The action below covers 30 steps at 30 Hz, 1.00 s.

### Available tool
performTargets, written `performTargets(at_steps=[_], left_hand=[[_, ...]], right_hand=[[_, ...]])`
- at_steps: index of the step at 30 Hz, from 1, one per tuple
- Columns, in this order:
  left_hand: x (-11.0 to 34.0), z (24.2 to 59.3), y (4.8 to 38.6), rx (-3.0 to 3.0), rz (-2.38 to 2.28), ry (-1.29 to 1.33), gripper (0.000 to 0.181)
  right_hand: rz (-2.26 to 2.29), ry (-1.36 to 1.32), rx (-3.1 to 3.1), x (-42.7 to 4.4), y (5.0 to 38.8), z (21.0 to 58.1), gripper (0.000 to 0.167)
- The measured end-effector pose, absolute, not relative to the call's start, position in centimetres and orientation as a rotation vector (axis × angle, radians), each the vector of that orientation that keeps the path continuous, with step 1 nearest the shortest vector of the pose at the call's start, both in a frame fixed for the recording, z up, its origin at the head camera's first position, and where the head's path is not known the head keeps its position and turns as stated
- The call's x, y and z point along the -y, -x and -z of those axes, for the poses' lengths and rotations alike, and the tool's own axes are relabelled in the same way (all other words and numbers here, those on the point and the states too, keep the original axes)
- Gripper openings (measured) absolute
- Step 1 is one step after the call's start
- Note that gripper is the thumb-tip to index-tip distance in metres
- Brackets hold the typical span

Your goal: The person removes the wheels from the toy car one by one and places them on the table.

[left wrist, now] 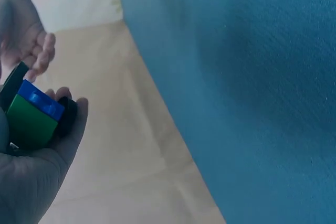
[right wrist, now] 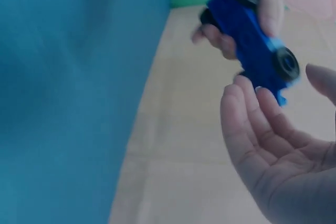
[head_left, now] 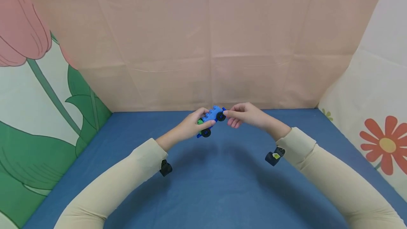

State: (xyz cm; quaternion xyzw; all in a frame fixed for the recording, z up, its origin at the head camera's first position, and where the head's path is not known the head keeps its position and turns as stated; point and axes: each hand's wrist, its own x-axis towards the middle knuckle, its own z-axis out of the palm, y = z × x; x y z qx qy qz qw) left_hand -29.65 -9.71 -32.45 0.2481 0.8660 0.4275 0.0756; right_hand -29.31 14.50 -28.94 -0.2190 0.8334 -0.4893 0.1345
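Peach-coloured cloth (head_left: 206, 45) with creases hangs behind your blue table (head_left: 206, 190); a big pink tulip print (head_left: 22, 17) shows at the left edge and a red flower print (head_left: 386, 145) at the right. You hold a blue toy car (head_left: 210, 116) in the air above the far part of the table, tilted so that its right end sits higher. It has 2 black wheels (head_left: 206, 133) on the side facing you and a green block (head_left: 200, 122) at its lower end. Your left hand (head_left: 190, 125) grips the car, thumb on the near side. Your right hand (head_left: 249, 115) is at the raised end, fingers gently bent and thumb spread away from them in the right wrist view, gripping nothing; you cannot tell whether its fingertips touch the car. Both your sleeves (head_left: 127, 176) are cream, and each wrist carries 1 small black camera (head_left: 165, 168).
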Motion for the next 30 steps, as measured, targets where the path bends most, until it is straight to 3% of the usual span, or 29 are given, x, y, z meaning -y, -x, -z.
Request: performTargets(at_steps=[9, 30], left_hand=[[9.3, 32.6, 29.2, -2.551, -1.359, -0.760, 0.045], [9.3, 32.6, 29.2, -2.663, -1.227, -0.733, 0.045]], right_hand=[[1.522, 0.801, -2.269, -13.5, 28.6, 31.2, 0.031], [1.534, 0.671, -2.625, -11.7, 27.9, 31.9, 0.033]])
